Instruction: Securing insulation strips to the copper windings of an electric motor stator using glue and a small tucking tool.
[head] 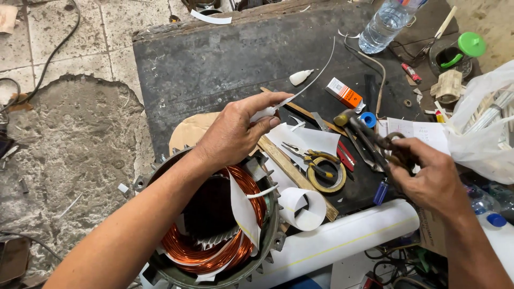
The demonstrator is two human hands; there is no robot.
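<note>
Left edge: cracked tile floor [80,134] with a cable, bare of clutter. Motor stator [211,225] sits bottom centre, its lower rim cut off by the frame, and my left forearm crosses over it and hides part of the copper windings [243,184]. White insulation paper pieces stick out of the slots.

Left hand [235,131] hovers above the stator's top edge, fingers pinched together on a thin white strip [305,88] that arcs up and right over the dark tabletop [214,59]. Upper half of the tabletop is mostly open room; only a small white nozzle [301,76] lies there.

Between the hands it's crowded: wooden ruler [292,166], pliers [308,155] lying on white paper, tape roll [326,176], curled paper roll [308,206], orange-and-white box [345,93]. Long white paper tube [342,238] lies along the near edge.

Right hand [428,179] is closed around the scissors [375,142], handles mostly hidden in the grip, blades pointing up-left toward the strip but apart from it.

Far right: water bottle [385,21] cut off at top, green-lidded jar [458,53], plastic bag [482,123] running out of frame, contents hard to make out
</note>
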